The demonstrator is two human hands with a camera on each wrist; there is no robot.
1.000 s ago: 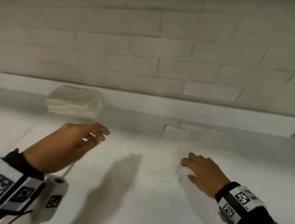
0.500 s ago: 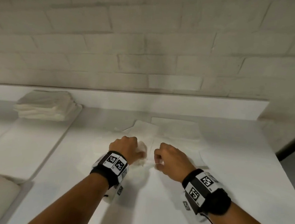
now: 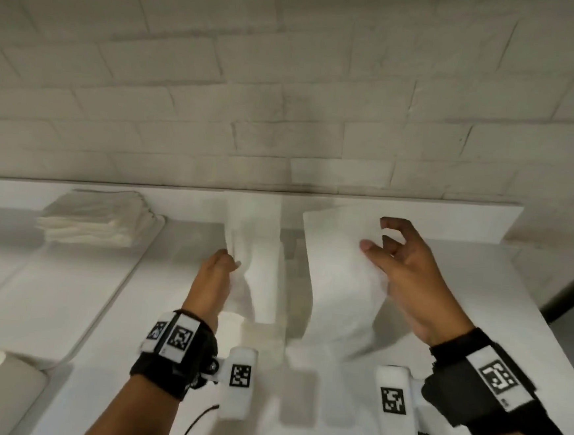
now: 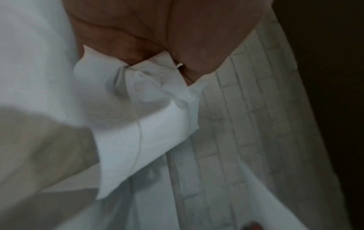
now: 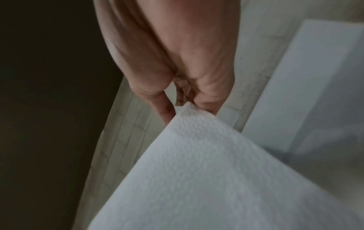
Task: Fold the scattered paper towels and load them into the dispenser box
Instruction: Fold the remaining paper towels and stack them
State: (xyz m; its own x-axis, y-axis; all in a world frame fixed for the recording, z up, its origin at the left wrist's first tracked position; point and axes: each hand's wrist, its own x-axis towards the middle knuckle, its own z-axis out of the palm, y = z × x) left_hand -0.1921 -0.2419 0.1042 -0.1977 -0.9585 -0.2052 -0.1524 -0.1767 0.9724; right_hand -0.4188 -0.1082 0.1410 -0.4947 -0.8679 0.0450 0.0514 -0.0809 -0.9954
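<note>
**Paper towel held at two points, long axis toward the wall**

- Item: paper towel (image 3: 339, 273), white, embossed, lifted off the table (image 3: 458, 333). It hangs in two lobes, a narrow bunched one on the left and a broad flat one on the right. Whether they are one sheet joined low down or two sheets cannot be told; blur hides the join.
- Left hand (image 3: 213, 280): fingers curled and clamped on the crumpled left part; the left wrist view shows paper (image 4: 141, 109) gathered and creased inside the grip.
- Right hand (image 3: 408, 278): thumb and fingertip pinch the sheet's upper corner, the remaining fingers spread and loosely bent. The right wrist view shows the corner (image 5: 189, 109) nipped between the fingertips, the paper falling away below.
- Governing relation: the paper lies directly between the hands and hangs below both grips. Its long axis runs away from the person toward the brick wall (image 3: 289, 80). Both hands are in contact; neither is nearer.
- Judged next need: level the two grips so the edges meet before creasing. The left grip is bunched and would likely skew the fold.
- Nearby: folded stack (image 3: 96, 219) on the tray (image 3: 49, 301) at left, well apart. No dispenser box identified.
</note>
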